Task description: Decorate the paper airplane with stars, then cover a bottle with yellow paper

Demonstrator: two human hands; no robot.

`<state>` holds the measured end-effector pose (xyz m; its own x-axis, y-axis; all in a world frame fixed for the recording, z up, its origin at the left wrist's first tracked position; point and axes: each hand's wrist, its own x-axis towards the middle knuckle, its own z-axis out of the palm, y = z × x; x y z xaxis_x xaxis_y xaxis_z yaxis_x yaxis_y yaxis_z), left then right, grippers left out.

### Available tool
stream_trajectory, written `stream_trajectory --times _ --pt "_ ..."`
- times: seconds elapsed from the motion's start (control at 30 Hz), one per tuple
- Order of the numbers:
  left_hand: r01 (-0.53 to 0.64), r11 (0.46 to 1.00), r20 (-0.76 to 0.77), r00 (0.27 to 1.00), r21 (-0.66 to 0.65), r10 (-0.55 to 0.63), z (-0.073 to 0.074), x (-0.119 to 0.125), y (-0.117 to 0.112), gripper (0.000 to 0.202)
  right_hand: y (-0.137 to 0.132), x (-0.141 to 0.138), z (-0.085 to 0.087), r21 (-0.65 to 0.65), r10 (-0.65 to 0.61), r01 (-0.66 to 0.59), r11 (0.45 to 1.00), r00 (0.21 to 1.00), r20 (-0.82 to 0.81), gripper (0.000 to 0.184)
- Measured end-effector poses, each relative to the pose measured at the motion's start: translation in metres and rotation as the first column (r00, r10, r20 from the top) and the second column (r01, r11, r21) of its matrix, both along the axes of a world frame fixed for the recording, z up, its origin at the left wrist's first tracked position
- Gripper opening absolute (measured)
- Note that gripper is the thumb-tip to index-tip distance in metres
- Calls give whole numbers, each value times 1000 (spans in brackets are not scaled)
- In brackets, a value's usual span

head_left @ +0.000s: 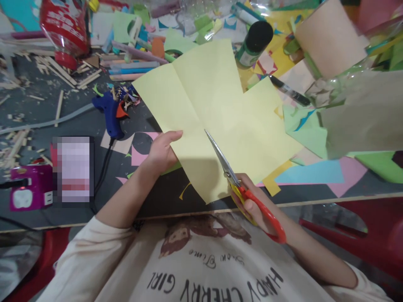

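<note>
A large pale yellow sheet of paper (214,113) is held above a dark table (78,126). My left hand (162,153) grips its left edge, thumb on top and fingers under. My right hand (252,203) is closed in the red and yellow handles of a pair of scissors (234,180). The metal blades lie in a cut that runs from the sheet's lower edge toward its middle.
A blue glue gun (110,111) with its cord lies left of the sheet. Wooden sticks (59,71), coloured paper scraps (315,167), a black marker (289,90), a green bottle with black cap (255,42) and a red bottle (64,29) crowd the table. A purple power strip (28,191) sits at left.
</note>
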<state>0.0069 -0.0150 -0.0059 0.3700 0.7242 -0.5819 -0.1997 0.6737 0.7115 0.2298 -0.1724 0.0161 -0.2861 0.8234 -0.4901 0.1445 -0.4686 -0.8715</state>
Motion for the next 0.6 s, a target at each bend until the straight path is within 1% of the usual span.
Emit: stream_trajectory --times 0.13,0.23,0.33,0.4,0.5,0.6 --pt "-30 999 7 1000 20 30 -4 1 1 34 -1 -1 -6 6 -26 26 1000 1000 5 88" --pt "-89 994 -3 996 55 90 -4 3 1 35 -1 0 -5 22 -10 11 1000 1000 -10 84" --pt "-146 980 -30 988 138 152 -3 6 -1 41 -3 3 -1 11 30 -31 999 999 25 80" --pt "-159 962 -86 980 224 182 -5 7 -3 46 -7 6 0 -32 58 -56 998 998 40 81" --pt "-126 942 -178 966 312 188 -10 7 -6 61 -12 11 0 -75 74 -72 995 997 23 84" --pt "-90 935 -224 959 343 175 -14 5 -8 71 -13 13 0 -57 76 -75 996 997 25 84"
